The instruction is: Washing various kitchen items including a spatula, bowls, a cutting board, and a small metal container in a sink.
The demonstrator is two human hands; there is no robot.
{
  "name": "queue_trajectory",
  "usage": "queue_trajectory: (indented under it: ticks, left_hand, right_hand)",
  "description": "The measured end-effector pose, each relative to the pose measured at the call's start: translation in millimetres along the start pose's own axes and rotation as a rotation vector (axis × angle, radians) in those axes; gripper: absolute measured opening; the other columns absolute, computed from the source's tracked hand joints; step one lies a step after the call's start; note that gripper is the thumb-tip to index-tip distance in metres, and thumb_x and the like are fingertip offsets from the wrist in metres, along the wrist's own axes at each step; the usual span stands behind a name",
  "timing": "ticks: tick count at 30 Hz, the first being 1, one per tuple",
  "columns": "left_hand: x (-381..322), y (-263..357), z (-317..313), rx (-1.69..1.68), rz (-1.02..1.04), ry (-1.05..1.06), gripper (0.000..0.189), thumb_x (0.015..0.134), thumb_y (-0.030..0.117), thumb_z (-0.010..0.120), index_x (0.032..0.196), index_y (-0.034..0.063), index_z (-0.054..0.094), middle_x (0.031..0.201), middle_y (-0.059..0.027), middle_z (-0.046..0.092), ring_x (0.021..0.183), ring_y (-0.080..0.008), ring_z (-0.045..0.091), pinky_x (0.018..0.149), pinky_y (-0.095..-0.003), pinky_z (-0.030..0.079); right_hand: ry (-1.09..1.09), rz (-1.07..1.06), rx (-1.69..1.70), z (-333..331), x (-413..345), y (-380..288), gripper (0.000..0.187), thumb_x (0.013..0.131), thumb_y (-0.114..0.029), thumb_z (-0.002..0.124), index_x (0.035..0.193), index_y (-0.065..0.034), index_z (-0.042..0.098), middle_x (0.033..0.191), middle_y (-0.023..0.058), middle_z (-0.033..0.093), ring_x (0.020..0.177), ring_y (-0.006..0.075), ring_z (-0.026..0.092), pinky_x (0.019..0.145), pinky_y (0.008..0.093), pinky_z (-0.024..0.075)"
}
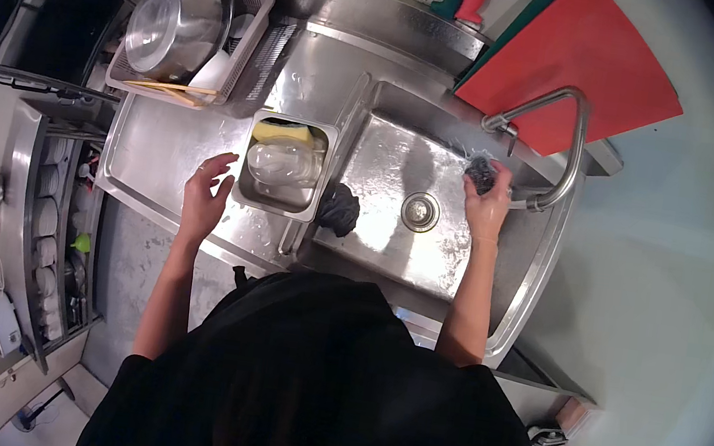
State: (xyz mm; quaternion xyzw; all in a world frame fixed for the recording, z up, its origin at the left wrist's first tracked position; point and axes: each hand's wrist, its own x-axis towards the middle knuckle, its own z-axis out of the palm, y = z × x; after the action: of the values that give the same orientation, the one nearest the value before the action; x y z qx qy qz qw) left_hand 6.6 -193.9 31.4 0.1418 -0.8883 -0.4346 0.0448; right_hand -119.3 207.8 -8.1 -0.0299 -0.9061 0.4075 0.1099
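Note:
My right hand [488,203] grips a dark metal scouring pad [480,174] over the right side of the stainless steel sink [385,166], below the bent faucet [576,116]. Water splashes around the pad. My left hand [209,187] holds nothing, its fingers apart, just left of a rectangular metal container [275,204]. That container stands on the drainboard at the sink's left edge. Inside it are a yellow sponge [284,132] and a clear, rounded object [280,162] whose kind I cannot tell. A crumpled black plastic bag or cloth [339,210] lies against the sink's left rim.
A plastic dish basket [259,14] at the back left holds a large metal bowl [176,27] and other dishware. A red cutting board [581,63] leans behind the faucet. Shelves at the left hold stacked white dishes [45,216].

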Motion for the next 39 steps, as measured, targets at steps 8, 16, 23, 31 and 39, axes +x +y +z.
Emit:
queue_trajectory:
  ticks: [8,16,23,31,39]
  left_hand:
    - [18.3,38.5,4.2,0.064,0.272,-0.145,0.067,0.063,0.005,0.071,0.125,0.0077,0.045,0.126,-0.0143,0.045,0.118,-0.0298,0.042,0.097,-0.0374,0.035]
    - [44.6,32.2,11.7,0.103,0.418,-0.335,0.083,0.051,0.013,0.08,0.126,0.0116,0.043,0.125,-0.013,0.047,0.115,-0.0324,0.043,0.098,-0.0402,0.034]
    - [57.4,36.1,13.1,0.107,0.577,-0.418,0.068,0.054,0.008,0.075,0.117,0.0112,0.049,0.112,-0.0113,0.054,0.098,-0.034,0.055,0.083,-0.0403,0.046]
    - [59.1,37.1,-2.5,0.128,0.424,-0.475,0.075,0.054,-0.003,0.071,0.124,0.0068,0.043,0.124,-0.016,0.045,0.115,-0.0331,0.044,0.096,-0.0366,0.038]
    - [-9.6,6.4,-19.5,0.142,-0.175,-0.343,0.055,0.073,-0.003,0.06,0.124,0.0026,0.042,0.118,-0.0152,0.051,0.105,-0.0265,0.053,0.085,-0.0351,0.045]
  right_hand:
    - [-0.793,0.181,-0.481,54.6,-79.0,175.5,0.033,0.065,-0.02,0.063,0.097,-0.0118,0.063,0.094,0.0177,0.061,0.09,0.0367,0.057,0.082,0.0417,0.0453]
    - [-0.943,-0.298,-0.032,38.8,-60.5,-65.1,0.034,0.065,-0.011,0.072,0.096,-0.0082,0.062,0.094,0.0146,0.058,0.09,0.0316,0.056,0.079,0.0376,0.0453]
    - [-0.737,-0.754,0.196,88.3,-97.0,-170.4,0.036,0.065,-0.016,0.071,0.099,-0.0095,0.06,0.099,0.0095,0.055,0.094,0.0282,0.053,0.084,0.0386,0.0417]
    - [-0.595,0.107,0.014,154.0,-111.0,2.9,0.014,0.069,-0.007,0.062,0.083,-0.0072,0.066,0.071,0.0132,0.062,0.067,0.0273,0.062,0.065,0.0361,0.05]
    - [-0.896,-0.113,-0.378,237.4,-169.8,96.8,0.024,0.066,-0.011,0.062,0.09,-0.0109,0.067,0.114,0.0159,0.053,0.09,0.0317,0.059,0.082,0.0365,0.0483]
